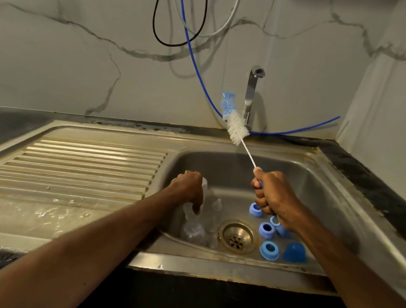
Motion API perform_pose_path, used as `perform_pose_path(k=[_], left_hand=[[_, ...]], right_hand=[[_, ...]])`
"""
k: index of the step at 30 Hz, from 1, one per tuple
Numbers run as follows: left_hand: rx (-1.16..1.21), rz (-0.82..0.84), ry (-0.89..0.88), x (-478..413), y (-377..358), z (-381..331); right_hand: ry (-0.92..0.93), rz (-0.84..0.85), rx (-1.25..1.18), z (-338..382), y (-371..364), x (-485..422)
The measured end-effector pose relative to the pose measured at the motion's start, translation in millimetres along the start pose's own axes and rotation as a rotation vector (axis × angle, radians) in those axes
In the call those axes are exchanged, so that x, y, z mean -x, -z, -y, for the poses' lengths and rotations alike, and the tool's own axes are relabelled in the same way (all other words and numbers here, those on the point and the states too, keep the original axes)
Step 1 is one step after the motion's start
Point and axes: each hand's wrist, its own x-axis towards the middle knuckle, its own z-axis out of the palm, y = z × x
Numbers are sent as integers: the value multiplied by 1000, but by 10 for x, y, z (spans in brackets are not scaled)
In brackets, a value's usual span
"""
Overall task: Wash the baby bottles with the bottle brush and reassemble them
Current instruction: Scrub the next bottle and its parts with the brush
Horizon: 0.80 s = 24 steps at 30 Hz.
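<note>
L hand point(189, 188) is down at the basin's left wall, fingers curled round a clear bottle point(205, 191). Prob. steadying it for the brush; can't tell which way its mouth faces. R hand point(271, 195) is a tight fist round the blue handle of the bottle brush point(235, 124). The stem angles up and back, w/ the bristle head over the back edge of the sink point(235, 270), just in front of the tap point(252, 93). I'd say it's held high so it can be lined up w/ the bottle neck before going in. Brush and bottle are well apart, so no scrubbing contact yet.

More clear bottles point(192, 231) and teats point(217, 204) lie along the basin's left side toward the front-left corner, beside the drain point(238, 236). Blue rings point(269, 250) and a blue dome cap point(294, 252) sit right of the drain, toward the front-right corner. Clear parts left, blue parts right: likely sorted by type to make refitting quicker. No water visible from the tap. Everything's apart, so the task looks early; reassembly not begun.
</note>
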Motion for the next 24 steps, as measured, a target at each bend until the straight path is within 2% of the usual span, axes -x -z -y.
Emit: perform_pose_path(k=[9,16,21,24], left_hand=[[-139,6,63,-36,-96,46],[-286,-41,36,43,0,-53],[-444,-286,-62,157,78,-281],[-409,-262,-205,128,46,-437]], right_hand=[[10,35,20,-13,-7,-17],[18,46,45,-24,-3,-28],[19,33,41,-38,-5,-50],[40,13,51,-51,-4,-66]])
